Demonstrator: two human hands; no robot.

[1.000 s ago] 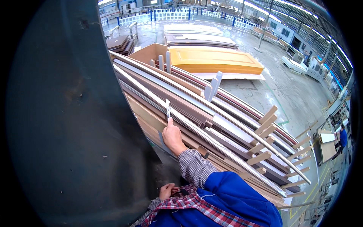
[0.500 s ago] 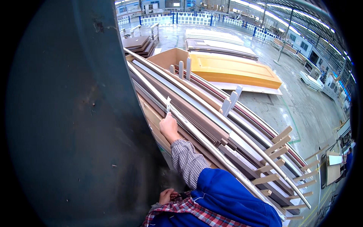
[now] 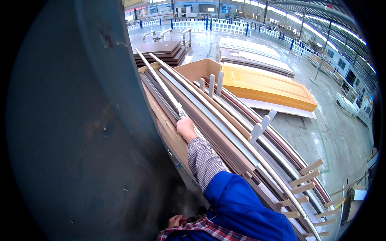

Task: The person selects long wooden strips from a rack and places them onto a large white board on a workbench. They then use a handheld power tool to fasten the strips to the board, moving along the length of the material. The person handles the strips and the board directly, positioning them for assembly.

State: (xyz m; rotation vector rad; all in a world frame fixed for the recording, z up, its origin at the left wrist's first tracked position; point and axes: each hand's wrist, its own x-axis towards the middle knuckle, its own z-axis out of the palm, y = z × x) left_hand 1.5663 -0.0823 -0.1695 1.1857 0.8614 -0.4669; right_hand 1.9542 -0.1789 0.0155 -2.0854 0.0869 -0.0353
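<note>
A dark panel (image 3: pixel 80 120) takes up your whole left side. To its right, the grey floor (image 3: pixel 297 120) runs back to a white fence (image 3: pixel 229 27) with blue posts. Long strips (image 3: pixel 217 142) in brown, white and tan lie slanting before you, among upright pegs (image 3: pixel 211 86). Beyond them sits a yellow stack (image 3: pixel 269 86) of panels, with white boards (image 3: pixel 249 48) behind it and brown boards (image 3: pixel 161 48) farther left. Your right arm, in a checked sleeve (image 3: pixel 205 160), reaches out over the strips. Your right hand (image 3: pixel 185 128) is closed around a slim, pale tool (image 3: pixel 181 112), whose tip points away from you at a white strip (image 3: pixel 161 81); you cannot tell whether they touch. Your left hand (image 3: pixel 175 221) sits low by your plaid shirt (image 3: pixel 219 229), fingers curled and partly hidden, so whether it pinches anything cannot be told.
</note>
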